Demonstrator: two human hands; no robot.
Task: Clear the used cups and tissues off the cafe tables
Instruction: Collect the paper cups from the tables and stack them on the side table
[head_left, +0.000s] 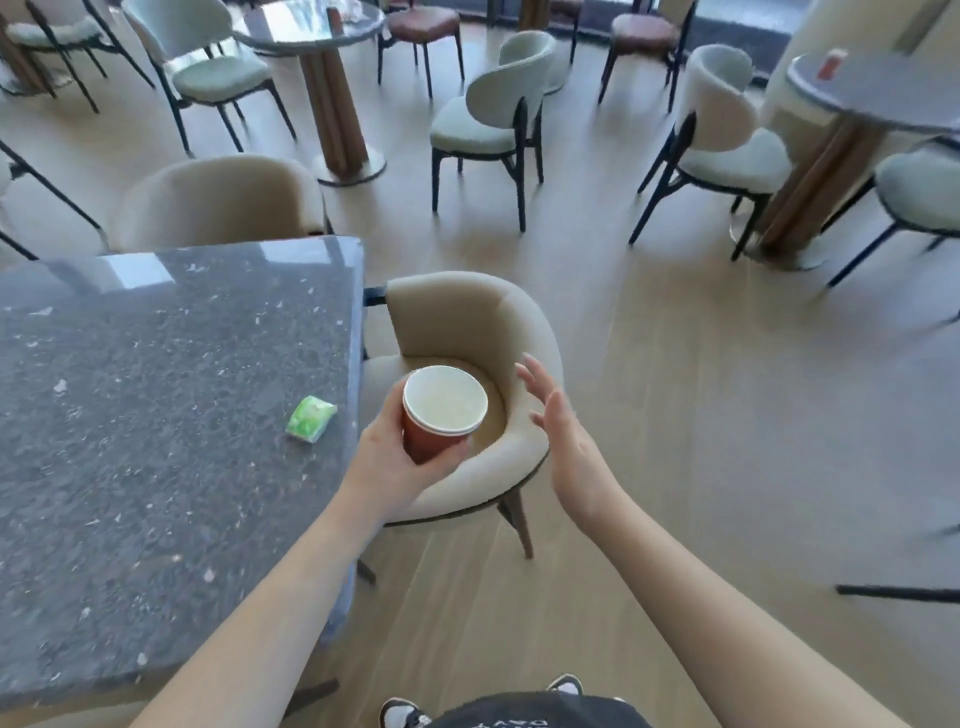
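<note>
Head view: left hand gripped a red paper cup by its side, fingers curled round it, holding it in the air past the right edge of the dark speckled counter and above a beige armchair. The cup (white inside) looked like two nested together. Right hand hovered just beside it, fingers straight and spread, holding nothing. A small green tissue packet lay on the counter near its right edge. Another red cup stood on a round table far right.
</note>
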